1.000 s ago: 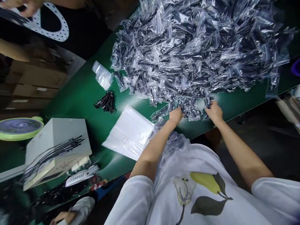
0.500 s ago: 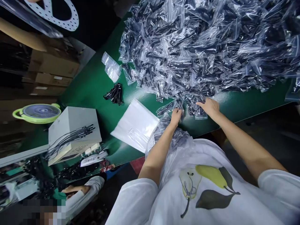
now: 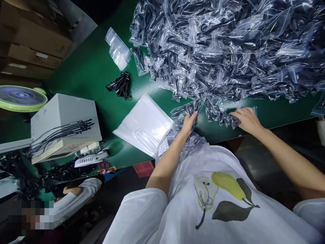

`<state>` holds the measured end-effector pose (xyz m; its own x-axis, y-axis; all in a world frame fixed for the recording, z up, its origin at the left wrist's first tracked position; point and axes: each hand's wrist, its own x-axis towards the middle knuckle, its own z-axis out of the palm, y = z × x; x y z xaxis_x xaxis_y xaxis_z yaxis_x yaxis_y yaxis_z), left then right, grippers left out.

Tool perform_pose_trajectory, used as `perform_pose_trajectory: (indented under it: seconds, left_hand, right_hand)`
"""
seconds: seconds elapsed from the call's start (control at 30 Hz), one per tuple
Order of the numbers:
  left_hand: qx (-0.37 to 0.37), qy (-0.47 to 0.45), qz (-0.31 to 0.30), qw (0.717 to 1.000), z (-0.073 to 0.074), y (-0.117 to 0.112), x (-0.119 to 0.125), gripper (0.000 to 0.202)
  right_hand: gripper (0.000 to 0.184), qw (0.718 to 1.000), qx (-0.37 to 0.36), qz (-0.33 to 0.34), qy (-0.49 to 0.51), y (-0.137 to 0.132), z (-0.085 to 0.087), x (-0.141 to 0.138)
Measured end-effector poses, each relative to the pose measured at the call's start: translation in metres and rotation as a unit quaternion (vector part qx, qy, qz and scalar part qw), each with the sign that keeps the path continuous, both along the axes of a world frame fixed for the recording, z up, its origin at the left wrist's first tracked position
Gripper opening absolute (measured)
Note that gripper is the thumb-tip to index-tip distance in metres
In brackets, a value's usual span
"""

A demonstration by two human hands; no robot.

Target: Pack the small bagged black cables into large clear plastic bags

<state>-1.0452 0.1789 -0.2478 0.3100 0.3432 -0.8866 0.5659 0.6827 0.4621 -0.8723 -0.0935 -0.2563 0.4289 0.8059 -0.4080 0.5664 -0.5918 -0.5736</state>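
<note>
My left hand (image 3: 189, 122) is closed around bunched clear bags with dark cables inside, at the near edge of the pile. Under my left forearm lies a large clear plastic bag (image 3: 175, 137) with a white printed label, spread towards my shirt. My right hand (image 3: 248, 120) grips a small clear zip bag of dark cable (image 3: 231, 121), its fingers partly hidden behind the hand. Between the hands several more bagged cables (image 3: 214, 110) rest on the green table. A big heap of bagged cables (image 3: 215, 57) fills the table beyond both hands.
A flat white plastic bag (image 3: 144, 125) lies left of my left hand. Behind it are a bundle of black cables (image 3: 121, 85) and some empty zip bags (image 3: 118, 49). Further left stand a grey box-shaped device (image 3: 73, 112) and a green-rimmed fan (image 3: 21, 98). A co-worker's arm (image 3: 78, 196) shows at lower left.
My right hand has moved right and slightly towards me, drawing a bag of cable from the group. The left hand stays closed in nearly the same place. The view has shifted.
</note>
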Motion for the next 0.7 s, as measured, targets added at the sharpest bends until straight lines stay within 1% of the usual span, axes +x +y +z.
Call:
perform_pose_trajectory:
  seconds: [0.03, 0.07, 0.1, 0.17, 0.2, 0.27, 0.37, 0.43, 0.5, 0.53, 0.63, 0.7]
  left_hand:
    - [-0.002, -0.013, -0.008, 1.0, 0.0, -0.001, 0.0, 0.03]
    - [-0.003, -0.032, -0.017, 0.999, -0.001, -0.002, 0.0, 0.031]
    - [-0.007, -0.053, -0.024, 0.998, -0.001, -0.002, -0.001, 0.031]
    - [-0.023, -0.09, -0.026, 0.995, -0.002, -0.001, -0.003, 0.031]
    - [-0.034, -0.106, -0.021, 0.994, -0.001, 0.0, -0.004, 0.03]
    - [-0.059, -0.132, -0.002, 0.989, 0.0, 0.004, -0.008, 0.029]
    - [-0.102, -0.152, 0.036, 0.982, 0.002, 0.007, -0.011, 0.025]
    - [-0.129, -0.156, 0.049, 0.978, 0.003, 0.008, -0.012, 0.024]
    - [-0.149, -0.155, 0.049, 0.975, 0.005, 0.008, -0.01, 0.025]
    - [-0.157, -0.153, 0.047, 0.975, 0.006, 0.008, -0.01, 0.027]
    - [-0.166, -0.143, 0.042, 0.975, 0.01, 0.008, -0.009, 0.035]
    - [-0.167, -0.143, 0.037, 0.975, 0.014, 0.01, -0.011, 0.04]
  right_hand:
    - [0.045, 0.996, 0.024, 0.09, -0.013, 0.014, -0.002, 0.006]
    - [0.046, 0.986, 0.041, 0.162, -0.014, 0.029, -0.006, 0.012]
    - [0.047, 0.976, 0.05, 0.212, -0.011, 0.043, -0.011, 0.018]
    - [0.045, 0.961, 0.049, 0.27, -0.007, 0.06, -0.022, 0.025]
    - [0.044, 0.957, 0.044, 0.285, -0.008, 0.062, -0.026, 0.027]
    - [0.04, 0.955, 0.036, 0.294, -0.018, 0.055, -0.026, 0.026]
    - [0.04, 0.966, 0.051, 0.25, -0.045, 0.036, -0.01, 0.019]
    - [0.044, 0.97, 0.079, 0.223, -0.048, 0.037, 0.001, 0.016]
    - [0.046, 0.967, 0.103, 0.233, -0.027, 0.055, 0.003, 0.015]
    - [0.045, 0.962, 0.111, 0.249, -0.012, 0.07, 0.0, 0.015]
    - [0.04, 0.944, 0.122, 0.303, 0.043, 0.113, -0.02, 0.017]
    - [0.036, 0.939, 0.115, 0.316, 0.071, 0.131, -0.033, 0.018]
